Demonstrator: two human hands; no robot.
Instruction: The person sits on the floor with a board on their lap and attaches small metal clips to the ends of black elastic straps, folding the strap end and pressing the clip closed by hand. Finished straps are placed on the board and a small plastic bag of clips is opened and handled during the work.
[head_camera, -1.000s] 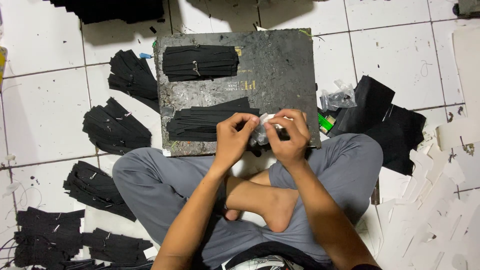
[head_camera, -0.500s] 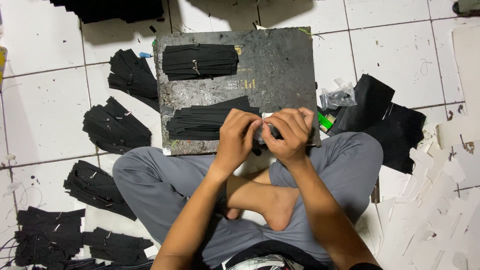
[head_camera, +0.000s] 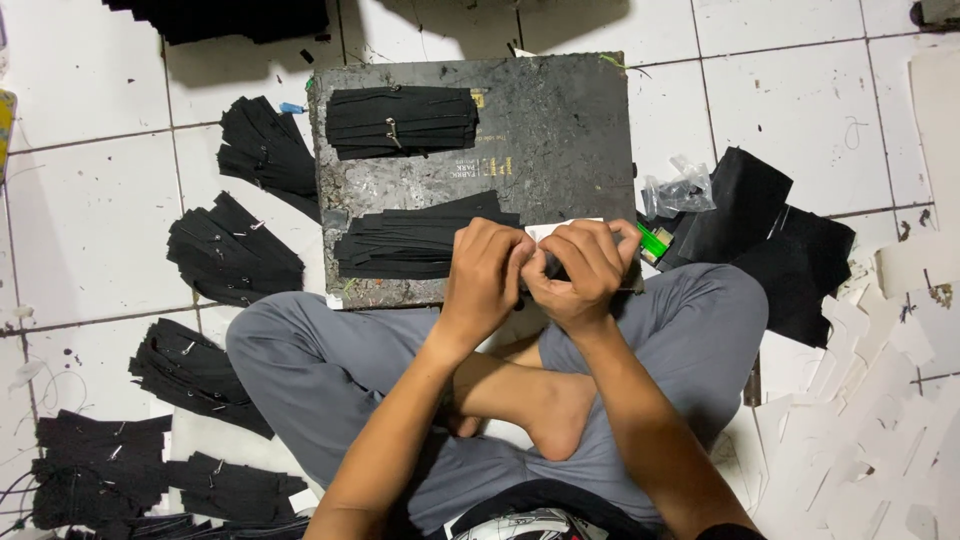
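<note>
A: Left hand (head_camera: 487, 278) and right hand (head_camera: 583, 270) pinched together over the dark work board (head_camera: 560, 120), closed on a small black strip (head_camera: 553, 268) with a white paper piece (head_camera: 560, 229) behind.

B: Risk noted: grip mostly hidden; could slip, misalign. Stacked black strips (head_camera: 420, 243) just beside the left knuckles, easily scattered. Green lighter (head_camera: 655, 242) near.

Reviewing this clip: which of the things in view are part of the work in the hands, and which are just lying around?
In the work:
left hand and right hand, pressed together over a small dark piece with a white slip
dark work board
stack of black strips beside the hands

Lying about:
second stack on the board
black bundles on the floor
green lighter
clear plastic bag
white paper scraps
</note>
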